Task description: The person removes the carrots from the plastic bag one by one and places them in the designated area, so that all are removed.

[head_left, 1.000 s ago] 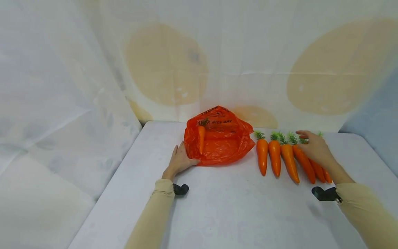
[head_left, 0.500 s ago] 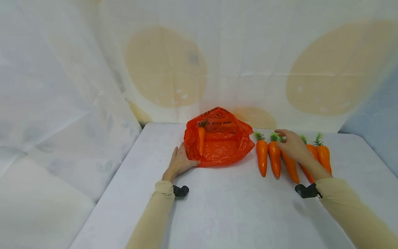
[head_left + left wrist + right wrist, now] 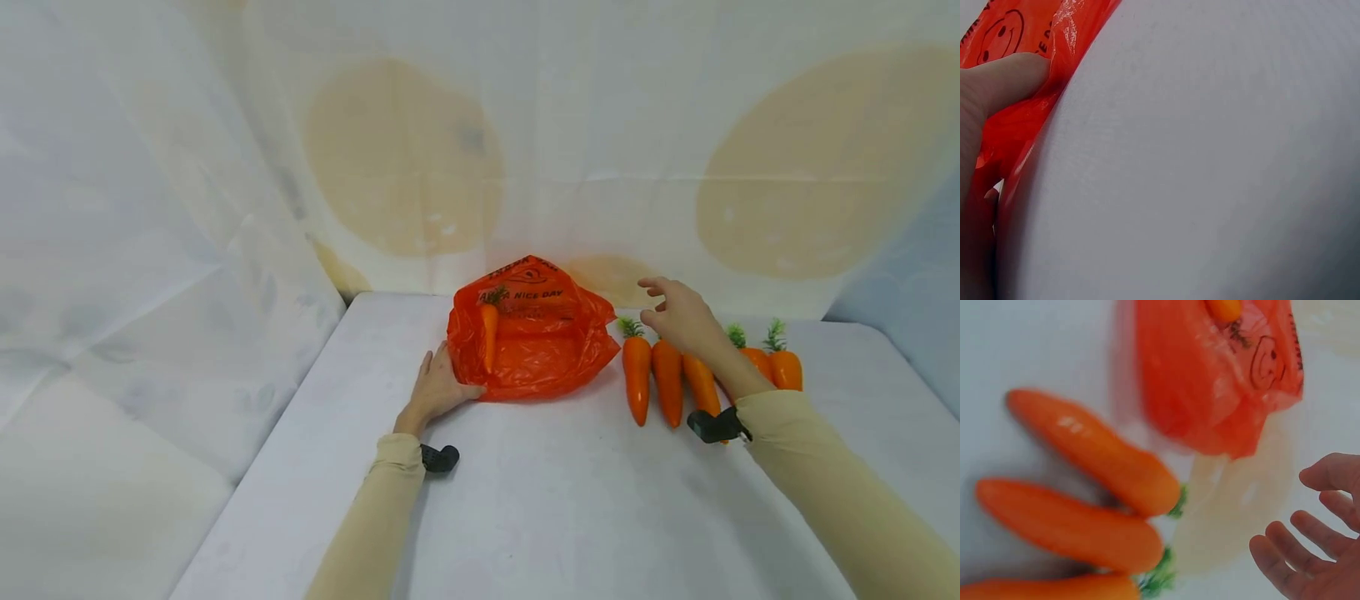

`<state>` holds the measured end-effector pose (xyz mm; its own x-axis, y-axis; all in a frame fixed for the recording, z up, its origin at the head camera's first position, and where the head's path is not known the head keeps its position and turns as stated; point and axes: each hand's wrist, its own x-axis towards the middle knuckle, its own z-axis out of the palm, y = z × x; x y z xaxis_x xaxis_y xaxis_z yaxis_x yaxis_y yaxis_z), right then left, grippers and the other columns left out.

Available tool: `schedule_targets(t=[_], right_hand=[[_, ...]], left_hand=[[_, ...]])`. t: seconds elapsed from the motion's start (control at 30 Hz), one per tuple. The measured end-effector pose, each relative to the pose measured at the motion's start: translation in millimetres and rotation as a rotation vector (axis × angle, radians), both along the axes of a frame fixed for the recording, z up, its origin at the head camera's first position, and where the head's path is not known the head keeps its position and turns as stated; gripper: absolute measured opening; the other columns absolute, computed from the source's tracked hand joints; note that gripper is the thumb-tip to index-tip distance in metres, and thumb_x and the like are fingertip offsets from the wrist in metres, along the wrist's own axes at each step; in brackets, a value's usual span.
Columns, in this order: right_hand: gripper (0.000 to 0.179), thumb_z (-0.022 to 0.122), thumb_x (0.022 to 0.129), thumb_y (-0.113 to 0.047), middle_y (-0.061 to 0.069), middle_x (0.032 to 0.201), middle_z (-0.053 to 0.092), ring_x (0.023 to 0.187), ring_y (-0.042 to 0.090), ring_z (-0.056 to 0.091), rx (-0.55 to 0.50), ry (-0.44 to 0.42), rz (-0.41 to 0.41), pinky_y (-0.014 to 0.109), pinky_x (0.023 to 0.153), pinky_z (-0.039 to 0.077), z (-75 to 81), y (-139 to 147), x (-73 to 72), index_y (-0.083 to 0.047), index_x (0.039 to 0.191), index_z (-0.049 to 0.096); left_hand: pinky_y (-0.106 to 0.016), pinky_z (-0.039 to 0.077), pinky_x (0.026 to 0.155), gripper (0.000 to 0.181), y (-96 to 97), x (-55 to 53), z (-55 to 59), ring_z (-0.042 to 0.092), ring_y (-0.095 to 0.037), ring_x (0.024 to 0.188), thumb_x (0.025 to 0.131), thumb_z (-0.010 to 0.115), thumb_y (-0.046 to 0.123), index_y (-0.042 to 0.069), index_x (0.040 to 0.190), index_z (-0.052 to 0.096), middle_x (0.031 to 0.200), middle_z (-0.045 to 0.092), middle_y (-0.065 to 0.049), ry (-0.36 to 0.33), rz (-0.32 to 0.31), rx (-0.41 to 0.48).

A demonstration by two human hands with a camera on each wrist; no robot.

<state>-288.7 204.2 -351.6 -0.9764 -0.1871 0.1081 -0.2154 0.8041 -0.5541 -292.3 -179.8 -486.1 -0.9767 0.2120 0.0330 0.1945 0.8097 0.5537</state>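
A red plastic bag (image 3: pixel 536 362) lies on the white table with its mouth toward me. One carrot (image 3: pixel 490 333) with a leafy top is inside it, at the left. My left hand (image 3: pixel 437 387) rests at the bag's lower left corner, fingers and thumb spread along its edge; in the left wrist view its thumb presses into the red plastic. Above the row of carrots (image 3: pixel 637 382) to the bag's right hovers my right hand (image 3: pixel 684 318), fingers loosely bent with nothing in them. Some carrots are partly hidden behind that hand and forearm.
The white table (image 3: pixel 570 508) reaches back to a pale cloth wall (image 3: pixel 600 125) with large tan patches. Another cloth wall (image 3: pixel 150 275) borders the left side. Two carrots (image 3: pixel 786 368) at the row's right end lie close together.
My right hand has moved left from the row's right end, then risen toward the bag side. The carrots it passed at the right end now lie more upright. The left hand and bag stay put.
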Motion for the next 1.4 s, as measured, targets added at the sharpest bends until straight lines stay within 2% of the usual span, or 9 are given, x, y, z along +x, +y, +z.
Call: schedule_targets(t=[0.17,0.4,0.5,0.67,0.8,1.0,1.07,1.17,1.4], right_hand=[[0.059,0.051,0.093,-0.007,0.031,0.142,0.045,0.115,0.048,0.055,-0.064,0.029,0.028,0.057,0.091,0.051,6.5,-26,-6.0,0.002,0.149,0.035],[0.061,0.053,0.09,-0.002,0.028,0.144,0.045,0.115,0.044,0.056,-0.172,0.042,0.039,0.054,0.092,0.052,-2.7,-66,-7.8,0.0,0.149,0.037],[0.062,0.055,0.088,-0.001,0.026,0.144,0.046,0.112,0.041,0.057,-0.2,0.051,0.033,0.046,0.085,0.054,-7.0,-84,-10.0,-0.001,0.148,0.039],[0.064,0.058,0.09,-0.004,0.02,0.148,0.044,0.073,0.025,0.054,-0.21,-0.015,0.046,0.03,0.058,0.043,-13.9,-113,-14.7,-0.006,0.15,0.037],[0.066,0.06,0.09,-0.007,0.019,0.151,0.041,0.058,0.017,0.04,-0.188,-0.087,0.042,0.028,0.054,0.038,-24.6,-132,-19.1,-0.007,0.151,0.036],[0.066,0.06,0.091,-0.008,0.018,0.153,0.041,0.087,0.028,0.053,-0.213,-0.158,0.017,0.038,0.08,0.054,-45.8,-156,-21.1,-0.005,0.152,0.034],[0.065,0.059,0.093,-0.009,0.017,0.153,0.04,0.108,0.033,0.052,-0.263,-0.191,0.009,0.045,0.096,0.051,-52.0,-165,-21.4,-0.005,0.153,0.033],[0.066,0.058,0.094,-0.009,0.017,0.155,0.037,0.124,0.036,0.049,-0.376,-0.243,-0.006,0.047,0.105,0.045,-63.9,-177,-22.9,-0.005,0.154,0.031],[0.064,0.062,0.094,-0.01,0.017,0.153,0.04,0.133,0.032,0.045,-0.454,-0.31,-0.061,0.048,0.114,0.035,-88.5,-202,-23.9,-0.004,0.152,0.035]], left_hand=[[-0.044,-0.003,0.123,0.108,0.0,-1.6,-0.5,0.008,-0.025,0.153,0.079,0.07,0.05,0.006,0.158,0.012,0.164,0.019,-0.012,0.001,-0.002,-0.003],[-0.045,-0.002,0.123,0.106,2.4,-1.6,0.4,0.009,-0.024,0.153,0.079,0.07,0.05,0.007,0.158,0.013,0.164,0.02,-0.011,0.004,0.0,-0.002],[-0.045,-0.002,0.123,0.106,2.7,-1.3,1.6,0.009,-0.025,0.153,0.079,0.07,0.05,0.007,0.158,0.013,0.164,0.021,-0.011,0.004,-0.002,-0.005],[-0.045,-0.002,0.123,0.106,2.5,-0.5,4.1,0.009,-0.025,0.153,0.079,0.07,0.049,0.007,0.158,0.013,0.164,0.02,-0.011,0.0,0.002,-0.001],[-0.045,-0.002,0.123,0.106,3.0,-1.5,2.7,0.009,-0.024,0.153,0.079,0.069,0.049,0.008,0.158,0.013,0.164,0.021,-0.011,0.004,0.005,-0.006],[-0.045,-0.002,0.123,0.106,4.2,-2.9,3.0,0.009,-0.024,0.153,0.08,0.069,0.051,0.009,0.159,0.011,0.164,0.019,-0.01,0.0,0.002,-0.022],[-0.045,-0.002,0.123,0.106,3.5,-3.2,3.4,0.008,-0.024,0.153,0.08,0.068,0.052,0.01,0.159,0.011,0.164,0.019,-0.009,0.001,0.003,-0.027],[-0.046,-0.001,0.123,0.105,2.1,-2.6,3.1,0.009,-0.025,0.152,0.08,0.069,0.05,0.009,0.159,0.013,0.164,0.021,-0.01,0.006,0.009,-0.012],[-0.047,0.002,0.123,0.104,-0.2,-1.7,-0.1,0.012,-0.027,0.152,0.079,0.069,0.049,0.006,0.157,0.016,0.162,0.024,-0.013,0.03,0.004,-0.002]])
